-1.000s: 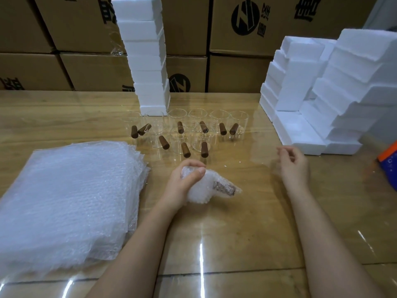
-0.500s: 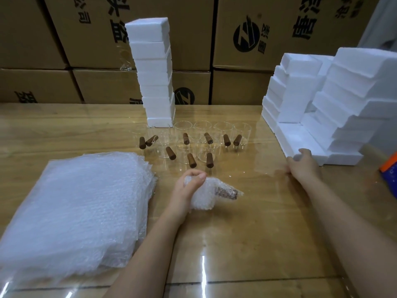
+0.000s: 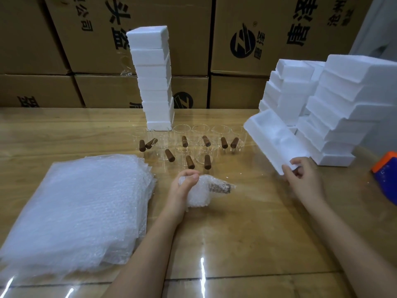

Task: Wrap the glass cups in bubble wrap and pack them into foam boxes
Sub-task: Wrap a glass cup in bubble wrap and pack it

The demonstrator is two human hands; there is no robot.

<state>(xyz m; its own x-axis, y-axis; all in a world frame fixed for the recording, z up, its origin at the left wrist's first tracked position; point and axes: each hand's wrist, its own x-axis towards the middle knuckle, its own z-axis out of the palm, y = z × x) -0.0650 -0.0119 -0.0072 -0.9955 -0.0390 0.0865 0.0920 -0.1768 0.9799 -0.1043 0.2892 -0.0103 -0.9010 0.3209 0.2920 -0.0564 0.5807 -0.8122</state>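
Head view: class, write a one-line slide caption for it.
Left hand grips a bubble-wrapped cup; right hand holds a tilted foam box.

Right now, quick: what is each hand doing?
The left hand grips the bubble-wrapped cup.
The right hand holds an open foam box, tilted, by its near end.

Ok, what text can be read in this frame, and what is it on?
"公司", sideways, on the upper left cardboard box.
"头盔", probably, sideways, same box.
Round logo on the upper right cardboard box: no readable letters.
Other box characters: cropped or blurred.
Blue and orange object: marks too blurred.
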